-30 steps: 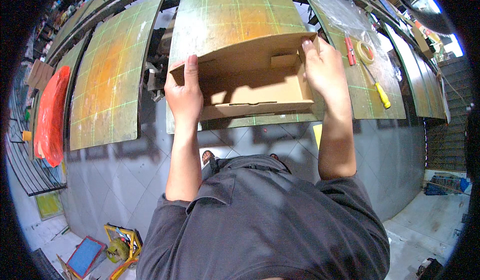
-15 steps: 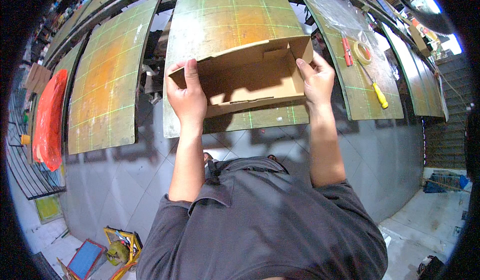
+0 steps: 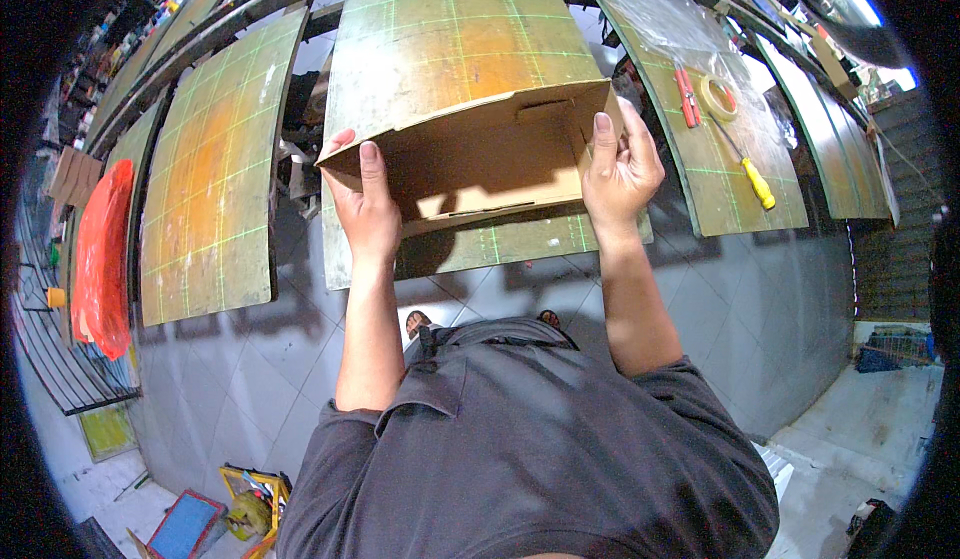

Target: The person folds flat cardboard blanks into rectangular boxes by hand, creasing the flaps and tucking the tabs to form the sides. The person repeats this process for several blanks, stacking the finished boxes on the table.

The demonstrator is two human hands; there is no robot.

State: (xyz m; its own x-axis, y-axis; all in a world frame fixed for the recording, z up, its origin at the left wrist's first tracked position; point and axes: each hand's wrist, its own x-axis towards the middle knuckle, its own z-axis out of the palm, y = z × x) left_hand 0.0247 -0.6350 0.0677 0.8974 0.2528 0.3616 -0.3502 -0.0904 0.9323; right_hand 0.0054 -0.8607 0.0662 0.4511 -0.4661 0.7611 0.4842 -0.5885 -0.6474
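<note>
An open brown cardboard box (image 3: 480, 154) is held up over the middle board, its hollow inside facing me. My left hand (image 3: 367, 199) grips its left end, thumb on the near side and fingers behind the cardboard. At the right end my right hand (image 3: 622, 174) clasps the box, with the thumb upright against the end panel and fingers round the outer side. Shadow darkens part of the inside. The box's far outer faces are hidden.
Beneath the box lies a worn board (image 3: 455, 34) with green grid lines. To the right, another board carries a red-handled tool (image 3: 687, 97), a tape roll (image 3: 718, 97) and a yellow-handled screwdriver (image 3: 758, 184). A red plastic bag (image 3: 105, 259) sits at far left.
The box has shifted slightly left and its left end sits a little lower. My right thumb has straightened along the end panel; both hands keep their hold.
</note>
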